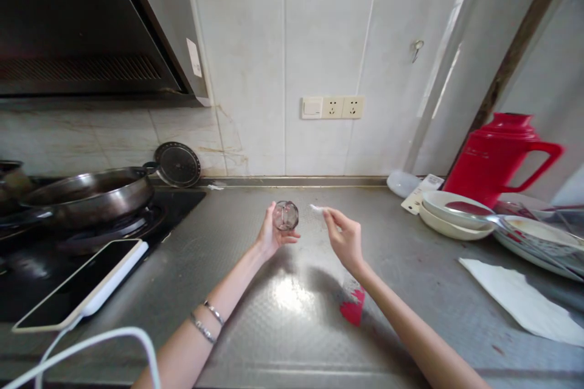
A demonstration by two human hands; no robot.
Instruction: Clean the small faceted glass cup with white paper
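Over the middle of the steel counter (255,340), my left hand (269,237) holds a small round see-through glass (286,216) by its side, its round end facing me. To its right, my right hand (344,237) is closed in a pinch on a small white wad (316,209), which looks like twisted tissue. The wad's tip points toward the glass, and a short gap separates the two. My fingers hide the other end of the wad.
A pan (91,194) sits on the stove at left, with a phone (82,285) and white cable before it. At right are a red thermos (493,158), stacked bowls (447,225), a plate (538,249) and a paper sheet (520,298). A red patch (353,309) marks the counter.
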